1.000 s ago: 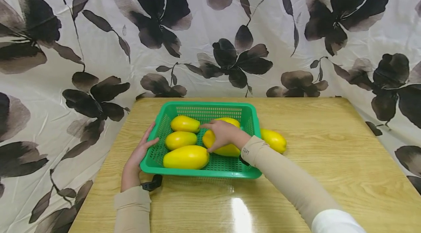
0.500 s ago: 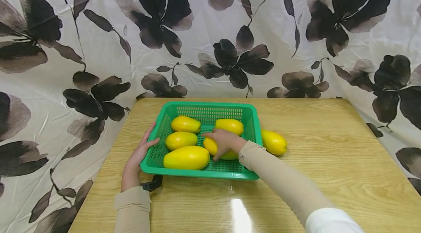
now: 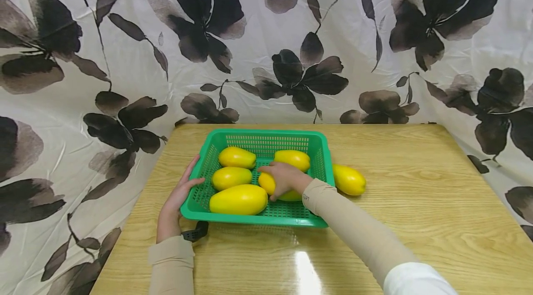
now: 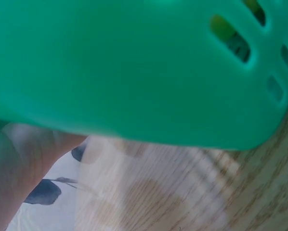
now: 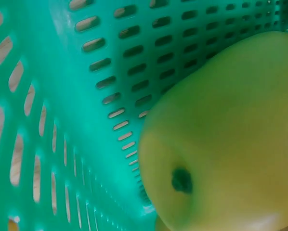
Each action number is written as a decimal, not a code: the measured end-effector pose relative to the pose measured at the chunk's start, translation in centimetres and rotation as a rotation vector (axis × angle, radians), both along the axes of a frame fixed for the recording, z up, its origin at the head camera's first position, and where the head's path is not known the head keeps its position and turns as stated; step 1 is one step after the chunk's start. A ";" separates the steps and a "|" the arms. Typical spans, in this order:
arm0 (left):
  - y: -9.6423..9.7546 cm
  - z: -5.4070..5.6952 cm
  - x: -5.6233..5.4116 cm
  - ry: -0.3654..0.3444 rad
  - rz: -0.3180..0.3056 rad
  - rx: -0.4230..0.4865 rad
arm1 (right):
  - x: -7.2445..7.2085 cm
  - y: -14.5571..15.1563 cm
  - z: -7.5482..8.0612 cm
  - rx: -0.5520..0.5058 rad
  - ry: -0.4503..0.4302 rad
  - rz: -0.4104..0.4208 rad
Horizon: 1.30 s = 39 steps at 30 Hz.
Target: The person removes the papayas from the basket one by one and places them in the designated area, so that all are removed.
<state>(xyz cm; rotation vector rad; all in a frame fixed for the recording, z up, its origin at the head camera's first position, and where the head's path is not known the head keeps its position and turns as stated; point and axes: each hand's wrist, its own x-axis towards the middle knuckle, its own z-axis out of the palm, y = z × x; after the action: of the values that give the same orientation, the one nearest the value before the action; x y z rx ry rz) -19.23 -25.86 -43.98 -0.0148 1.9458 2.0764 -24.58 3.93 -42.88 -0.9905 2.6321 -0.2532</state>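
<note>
1 yellow fruit is grasped from above by the right hand inside the green basket, whose left rim is held by the left hand, thumb over it, presumably for steadiness; 4 other fruits are contained inside, 1 outer fruit on the table alongside

One basket is seen on one table. Six fruits are counted: five inside the basket, one just outside its right side. Two hands are counted: left hand at its left side, right hand inside.
</note>
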 end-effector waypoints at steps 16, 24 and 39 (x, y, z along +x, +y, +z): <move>0.2 0.1 0.3 -0.014 0.011 -0.019 | -0.4 0.6 2.8 -0.159 -0.032 0.001; 0.2 0.2 0.1 -0.004 0.012 -0.018 | 0.1 1.5 6.1 -0.228 0.006 0.029; 0.2 0.2 0.1 -0.012 0.019 -0.018 | 1.6 4.5 8.9 -0.285 0.101 0.019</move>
<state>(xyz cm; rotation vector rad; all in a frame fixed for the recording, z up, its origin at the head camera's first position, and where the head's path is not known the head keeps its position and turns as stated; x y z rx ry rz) -19.18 -25.70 -43.82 -0.0490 1.9645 2.0660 -22.97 8.48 -33.95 -1.1435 2.7274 -0.6028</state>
